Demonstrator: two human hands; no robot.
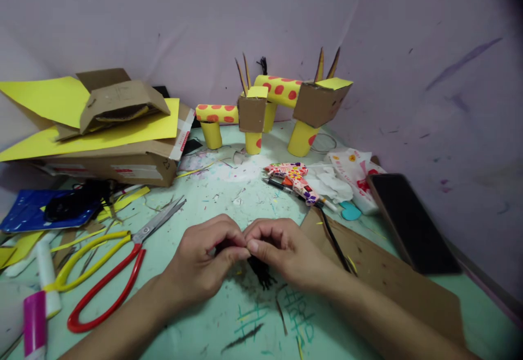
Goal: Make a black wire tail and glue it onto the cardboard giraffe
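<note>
The left hand [200, 264] and the right hand [286, 251] are pinching a small black yarn tuft [261, 274].
Red-and-yellow-handled metal scissors [110, 262] are lying at the left hand's nine o'clock; closed fingertips [241, 252] are covering the tuft's top; a flat brown cardboard sheet [392, 273] is lying at the right hand's three o'clock.

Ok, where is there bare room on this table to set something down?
Barest is the table between the scissors tips and the glue gun, beyond your left hand and right hand, which pinch black threads; only small scraps there. Another patch lies between your forearms. Crowded: glue sticks and yellow strips on the left, cardboard sheet and phone on the right.
</note>
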